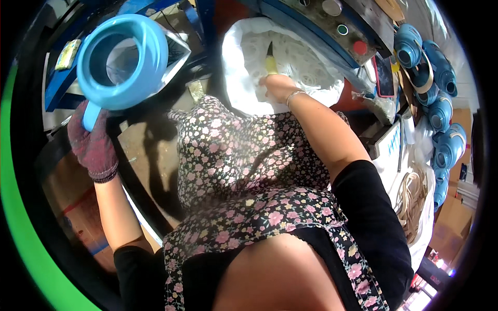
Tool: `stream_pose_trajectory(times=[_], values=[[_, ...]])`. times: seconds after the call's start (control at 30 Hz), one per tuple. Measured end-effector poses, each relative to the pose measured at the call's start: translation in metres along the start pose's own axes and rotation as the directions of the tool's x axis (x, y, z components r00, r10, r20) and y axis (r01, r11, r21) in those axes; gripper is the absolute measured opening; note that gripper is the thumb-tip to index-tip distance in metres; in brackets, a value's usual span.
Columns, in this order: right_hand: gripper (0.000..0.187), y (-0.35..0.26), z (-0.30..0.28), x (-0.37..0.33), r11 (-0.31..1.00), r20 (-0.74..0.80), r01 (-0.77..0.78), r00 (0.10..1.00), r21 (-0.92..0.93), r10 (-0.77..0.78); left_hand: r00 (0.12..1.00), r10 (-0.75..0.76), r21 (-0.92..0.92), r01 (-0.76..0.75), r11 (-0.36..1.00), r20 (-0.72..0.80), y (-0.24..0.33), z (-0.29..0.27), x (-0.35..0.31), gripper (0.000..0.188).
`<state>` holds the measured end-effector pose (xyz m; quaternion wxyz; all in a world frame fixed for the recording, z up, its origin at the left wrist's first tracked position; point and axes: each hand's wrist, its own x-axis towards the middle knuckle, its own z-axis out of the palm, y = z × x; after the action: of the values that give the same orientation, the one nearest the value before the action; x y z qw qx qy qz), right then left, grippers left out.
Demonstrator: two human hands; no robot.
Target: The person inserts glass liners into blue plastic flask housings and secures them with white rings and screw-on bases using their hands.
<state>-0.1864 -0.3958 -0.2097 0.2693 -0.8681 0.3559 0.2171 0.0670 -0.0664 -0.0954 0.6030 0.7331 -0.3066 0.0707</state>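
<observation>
My left hand (94,140), in a dark reddish knit glove, is closed around the narrow handle of a light blue plastic jug (155,62). The jug is raised at the upper left, its wide round opening facing up toward me. My right hand (280,88), bare and with a bracelet at the wrist, grips a knife (271,64) with a yellow handle and a dark curved blade pointing away from me. Both hand and knife are over an open white sack (234,67) holding many translucent plastic rings and scraps (306,57). The right fingertips are partly hidden.
A machine panel (324,31) with green and red buttons stands beyond the sack. Several blue plastic vessels (441,111) are lined up at the right, near a red-edged phone (384,76) and coiled cord (411,199). Blue metal framing (57,93) is at the left.
</observation>
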Motion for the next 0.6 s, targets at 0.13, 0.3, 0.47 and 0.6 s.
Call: stream_pose_trajectory(times=[0.13,0.3,0.47,0.6], values=[[0.023,0.019,0.015,0.014,0.948,-0.073,0.166,0.979,-0.27,-0.192,0.995,0.022,0.026,-0.02,0.999,-0.096,0.038,-0.003,-0.004,0.041],[0.022,0.008,-0.026,-0.026,0.886,-0.418,0.237,0.907,0.399,-0.054,0.997,0.045,-0.077,-0.05,0.996,-0.065,0.116,-0.032,-0.021,0.039],[0.012,-0.041,-0.082,-0.159,0.005,-0.707,0.707,0.707,0.707,0.013,0.961,-0.011,-0.225,0.076,0.971,0.276,0.19,-0.01,-0.046,0.038],[0.014,-0.043,-0.102,-0.258,-0.023,-0.837,0.838,0.542,0.545,-0.072,0.76,-0.042,-0.232,0.25,0.94,0.649,0.222,0.017,-0.083,0.037]])
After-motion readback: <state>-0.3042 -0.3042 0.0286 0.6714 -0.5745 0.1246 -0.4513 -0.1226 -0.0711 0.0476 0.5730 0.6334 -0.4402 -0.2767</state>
